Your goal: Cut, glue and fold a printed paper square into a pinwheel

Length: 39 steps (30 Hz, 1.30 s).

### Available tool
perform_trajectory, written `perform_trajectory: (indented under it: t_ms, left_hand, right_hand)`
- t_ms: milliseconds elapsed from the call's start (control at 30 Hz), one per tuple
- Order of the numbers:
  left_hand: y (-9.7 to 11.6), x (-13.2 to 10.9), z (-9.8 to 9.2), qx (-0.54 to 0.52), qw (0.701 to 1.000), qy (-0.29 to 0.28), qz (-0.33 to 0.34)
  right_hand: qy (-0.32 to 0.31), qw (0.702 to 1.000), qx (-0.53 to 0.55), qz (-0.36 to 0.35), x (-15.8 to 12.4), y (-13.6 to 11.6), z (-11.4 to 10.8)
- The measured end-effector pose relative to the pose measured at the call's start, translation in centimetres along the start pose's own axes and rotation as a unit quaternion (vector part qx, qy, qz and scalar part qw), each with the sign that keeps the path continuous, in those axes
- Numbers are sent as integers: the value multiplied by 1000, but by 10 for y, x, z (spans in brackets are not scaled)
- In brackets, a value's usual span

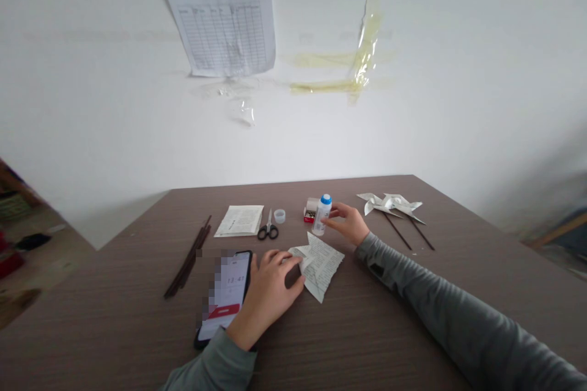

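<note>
My right hand (349,223) has its thumb and fingers closed around a white glue bottle (320,223) with a blue top, nearly upright. Left of it, my left hand (274,287) holds the edge of a cut piece of printed paper (323,266) against the table. One flap of this paper is folded inward; its left part is hidden under my fingertips. Just behind the bottle stands a small red and white box (310,214) with small pieces in it. Black-handled scissors (268,230) and a small translucent cap (279,215) lie beyond my left hand.
A phone (224,299) lies beside my left hand, thin brown sticks (189,259) to its left. Printed paper sheets (240,220) are stacked at the back. Two paper pinwheels (389,203) on sticks lie back right. The table (367,330) meets a wall.
</note>
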State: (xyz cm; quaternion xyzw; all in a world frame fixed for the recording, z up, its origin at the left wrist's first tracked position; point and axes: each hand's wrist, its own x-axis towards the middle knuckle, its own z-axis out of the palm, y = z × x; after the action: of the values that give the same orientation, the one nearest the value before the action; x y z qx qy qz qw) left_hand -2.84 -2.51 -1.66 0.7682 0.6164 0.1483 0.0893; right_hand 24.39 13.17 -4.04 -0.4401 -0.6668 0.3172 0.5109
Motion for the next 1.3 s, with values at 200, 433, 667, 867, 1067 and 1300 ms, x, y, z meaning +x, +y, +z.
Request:
perform_trajectory:
  t_ms: [200,433,667,867,1067,1300]
  left_hand:
    - [-11,4,-6,-3,1000,-5,-13]
    - [-9,4,-16,6,999,-19,-27]
    - [-13,3,-5,12,1000,0,-19]
    - [-15,2,-4,28,999,-7,-19]
    - [-17,2,-4,20,1000,-2,-14]
    - [-17,3,-2,5,1000,-7,-21]
  right_hand:
    - [-35,999,8,12,32,-14,32]
    - [-47,999,-25,9,59,-16,63]
    - [-52,995,-85,12,69,-7,75]
    - [-55,990,-126,20,72,0,79]
    - [-57,988,-141,25,72,-5,81]
    - [-52,987,-151,25,69,-14,78]
